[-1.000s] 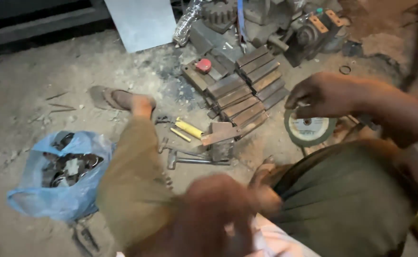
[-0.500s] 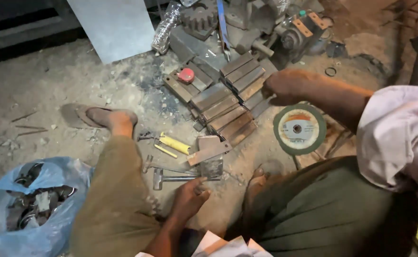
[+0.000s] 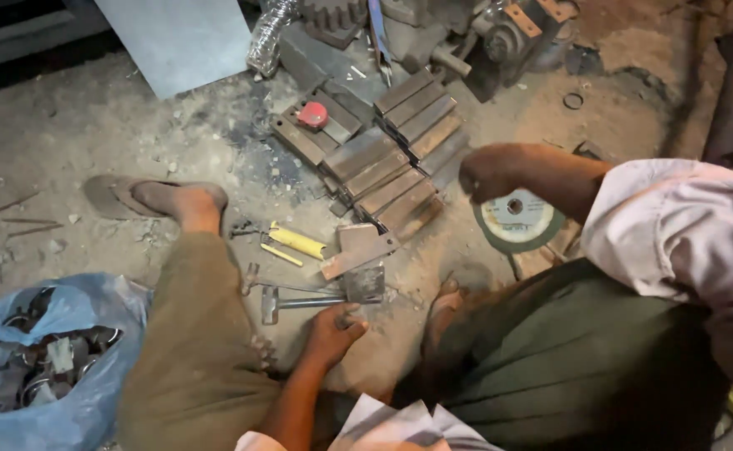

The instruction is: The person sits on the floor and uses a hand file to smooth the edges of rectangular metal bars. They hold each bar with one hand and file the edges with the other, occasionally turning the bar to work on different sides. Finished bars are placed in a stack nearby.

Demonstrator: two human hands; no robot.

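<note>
My left hand (image 3: pixel 336 331) rests on the dirt floor between my knees, fingers bent, its tips at the handle end of a small hammer (image 3: pixel 300 301) and just below a square metal block (image 3: pixel 365 284). Whether it grips anything I cannot tell. A flat metal piece (image 3: pixel 356 249) leans on that block. My right hand (image 3: pixel 485 171) is closed in a fist at the right edge of a stack of rusty metal bars (image 3: pixel 391 167), just above a green grinding disc (image 3: pixel 517 222). Nothing shows in the fist.
Yellow-handled pliers (image 3: pixel 295 241) lie beside my sandalled left foot (image 3: pixel 179 200). A red round cap (image 3: pixel 313 114) sits on the bars. A blue plastic bag (image 3: pixel 66 392) of metal parts is at the lower left. A grey metal sheet (image 3: pixel 174 42) and a machine (image 3: pixel 467 33) stand behind.
My right hand left the grinding disc and moved up-left to the edge of the bars. My left hand dropped from in front of the camera down to the floor by the hammer.
</note>
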